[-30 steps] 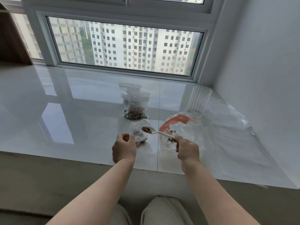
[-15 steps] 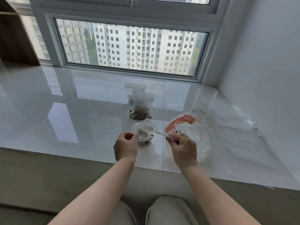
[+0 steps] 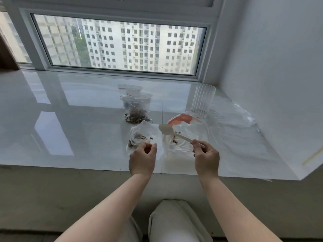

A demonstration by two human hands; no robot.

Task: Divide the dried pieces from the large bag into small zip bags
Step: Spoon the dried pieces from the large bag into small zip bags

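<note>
I am between scoops. My left hand, in the lower centre of the frame, has its fingers pinched on the near edge of the small zip bag, which lies on the white tabletop with its mouth propped open and a few dried pieces already inside. My right hand has its fingers closed narrow around the handle of the white spoon; the bowl looks empty and hangs between the small bag and the large bag, just right of centre. The large bag, with its orange strip at the top, lies open and nearly flat, and I see only a scatter of pieces left in it. Above the small bag, toward the middle of the frame, a stack of filled zip bags stands against one another, and a ribbed clear glass sits at the upper right of the large bag. I judge the next move is to swing the spoon right into the large bag's mouth, gather what is left, and carry it level back over the small bag without tipping. The plastic is limp, so I must hold the mouth open.
</note>
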